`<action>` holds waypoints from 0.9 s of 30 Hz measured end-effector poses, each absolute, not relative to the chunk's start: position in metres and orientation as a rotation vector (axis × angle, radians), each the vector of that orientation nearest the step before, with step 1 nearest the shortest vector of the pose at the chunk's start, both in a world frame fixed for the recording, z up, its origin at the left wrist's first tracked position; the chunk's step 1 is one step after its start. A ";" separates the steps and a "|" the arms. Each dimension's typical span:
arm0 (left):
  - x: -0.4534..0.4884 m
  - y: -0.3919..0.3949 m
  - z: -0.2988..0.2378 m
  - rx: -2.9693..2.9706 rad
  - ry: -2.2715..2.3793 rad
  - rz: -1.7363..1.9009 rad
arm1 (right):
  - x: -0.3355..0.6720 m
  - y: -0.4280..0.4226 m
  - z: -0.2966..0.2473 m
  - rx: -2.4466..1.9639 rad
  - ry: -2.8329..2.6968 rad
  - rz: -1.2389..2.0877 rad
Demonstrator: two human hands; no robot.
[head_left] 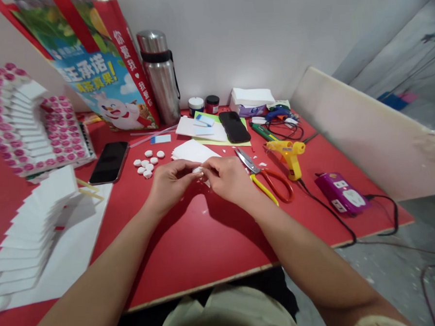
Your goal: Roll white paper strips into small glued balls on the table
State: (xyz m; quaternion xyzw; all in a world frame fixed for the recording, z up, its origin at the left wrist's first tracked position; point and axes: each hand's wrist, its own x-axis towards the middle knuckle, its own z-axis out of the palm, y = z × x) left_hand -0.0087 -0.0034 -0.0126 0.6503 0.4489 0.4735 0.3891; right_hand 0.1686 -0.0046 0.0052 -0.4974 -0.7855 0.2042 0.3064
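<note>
My left hand (172, 181) and my right hand (227, 178) meet over the middle of the red table (192, 242). Both pinch one small white piece (198, 170) between their fingertips. Just behind them lies a stack of white paper sheets (193, 151). A cluster of several small white round pieces (147, 164) sits to the left of my left hand. Scissors (264, 176) with red and yellow handles lie right beside my right hand.
A yellow glue gun (291, 155) and a purple power strip (341, 193) lie to the right, cables trailing. Two black phones (109, 162) (234, 127), a steel flask (160, 78), a printed bag (99, 67), small jars (204, 105) and folded white cards with pink dots (29, 129) fill the back and left.
</note>
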 end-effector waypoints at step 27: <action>-0.006 -0.007 -0.014 1.594 1.104 1.239 | 0.176 -0.008 0.014 -1.153 -2.347 0.322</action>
